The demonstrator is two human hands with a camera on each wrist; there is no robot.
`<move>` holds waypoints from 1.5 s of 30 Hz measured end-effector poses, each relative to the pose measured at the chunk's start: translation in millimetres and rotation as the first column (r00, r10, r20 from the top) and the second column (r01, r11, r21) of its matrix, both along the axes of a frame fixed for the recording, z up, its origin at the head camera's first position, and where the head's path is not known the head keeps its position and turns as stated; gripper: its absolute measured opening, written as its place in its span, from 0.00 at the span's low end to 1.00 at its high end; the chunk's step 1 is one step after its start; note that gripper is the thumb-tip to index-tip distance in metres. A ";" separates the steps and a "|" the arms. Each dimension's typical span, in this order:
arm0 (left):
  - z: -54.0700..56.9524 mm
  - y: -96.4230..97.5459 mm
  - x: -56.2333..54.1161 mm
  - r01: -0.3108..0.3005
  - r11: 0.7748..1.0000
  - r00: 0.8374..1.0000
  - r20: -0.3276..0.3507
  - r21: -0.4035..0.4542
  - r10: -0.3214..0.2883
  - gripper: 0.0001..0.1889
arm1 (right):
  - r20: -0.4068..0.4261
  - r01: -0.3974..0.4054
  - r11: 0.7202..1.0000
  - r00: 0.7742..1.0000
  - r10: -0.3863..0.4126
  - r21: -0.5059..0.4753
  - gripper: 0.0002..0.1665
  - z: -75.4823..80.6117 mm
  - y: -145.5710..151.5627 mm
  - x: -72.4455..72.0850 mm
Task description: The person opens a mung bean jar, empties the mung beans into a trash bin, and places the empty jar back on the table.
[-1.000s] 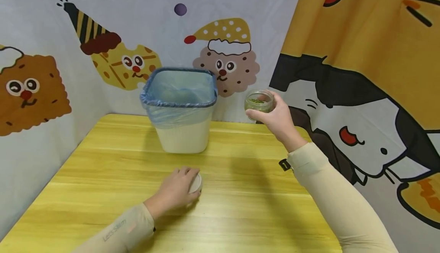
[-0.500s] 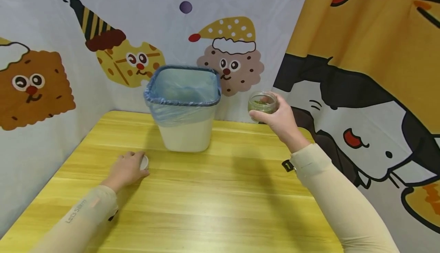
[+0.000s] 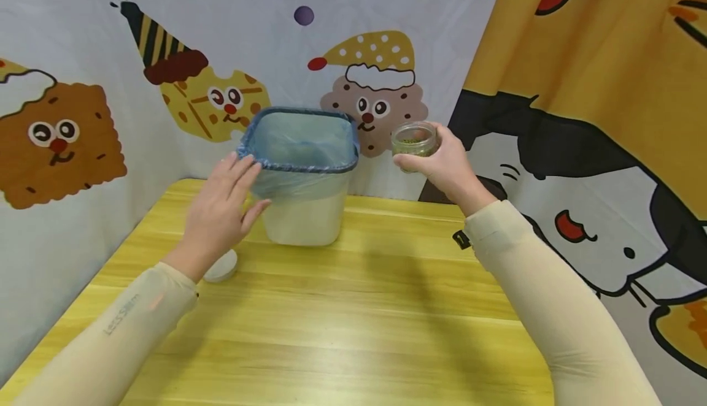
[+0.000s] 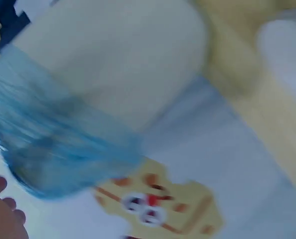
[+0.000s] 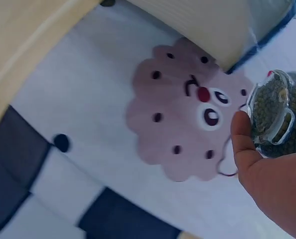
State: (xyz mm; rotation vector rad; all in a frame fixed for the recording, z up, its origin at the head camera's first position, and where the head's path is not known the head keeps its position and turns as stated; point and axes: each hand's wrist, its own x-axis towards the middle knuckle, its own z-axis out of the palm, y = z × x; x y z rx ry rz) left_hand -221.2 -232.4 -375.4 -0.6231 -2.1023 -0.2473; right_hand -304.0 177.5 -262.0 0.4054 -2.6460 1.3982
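My right hand (image 3: 450, 164) grips a clear jar (image 3: 413, 139) by its side, raised over the back of the table to the right of the bin. Small green grains lie inside the jar, and its top is uncovered. In the right wrist view my thumb presses against the jar (image 5: 275, 112). With fingers straight, my left hand (image 3: 221, 210) hovers at the bin's left front corner; whether it touches the liner I cannot tell. A white round lid (image 3: 222, 266) lies flat on the table under the left wrist. The white bin (image 3: 304, 216) wears a blue plastic liner (image 3: 298, 186) folded over its rim.
The yellow wooden table (image 3: 331, 332) carries the bin at its back edge. Behind it hangs a white cloth (image 3: 248, 19) printed with cartoon faces. An orange cloth (image 3: 580, 75) with a cartoon cat hangs on the right.
My left hand carried the lid leftward across the table, let go of it, and rose forward to the bin's corner. My right hand lifted the jar slightly.
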 end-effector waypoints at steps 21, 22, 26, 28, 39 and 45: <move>33.8 54.7 2.3 -0.054 0.974 0.987 0.138 -0.222 0.087 0.44 | -0.262 0.045 0.696 0.942 0.209 0.717 0.48 66.2 -109.2 -41.6; 34.6 55.1 2.6 -0.056 0.973 0.984 0.152 -0.222 0.091 0.44 | -0.262 0.048 0.686 0.941 0.212 0.726 0.48 66.5 -110.8 -42.0; 36.3 55.0 4.1 -0.058 0.971 0.976 0.191 -0.231 0.104 0.44 | -0.270 0.061 0.633 0.933 0.238 0.772 0.50 67.4 -118.0 -41.6; 36.3 54.2 4.6 -0.058 0.971 0.974 0.202 -0.233 0.107 0.44 | -0.285 0.072 0.604 0.921 0.265 0.794 0.49 68.0 -122.3 -41.3; 38.5 54.5 4.5 -0.050 0.975 0.975 0.202 -0.219 0.095 0.45 | -0.380 0.170 0.467 0.832 0.405 0.868 0.48 70.3 -131.7 -42.1; 38.5 55.0 4.3 -0.052 0.973 0.974 0.202 -0.223 0.098 0.45 | -0.422 0.197 0.463 0.783 0.456 0.864 0.40 69.7 -129.7 -41.8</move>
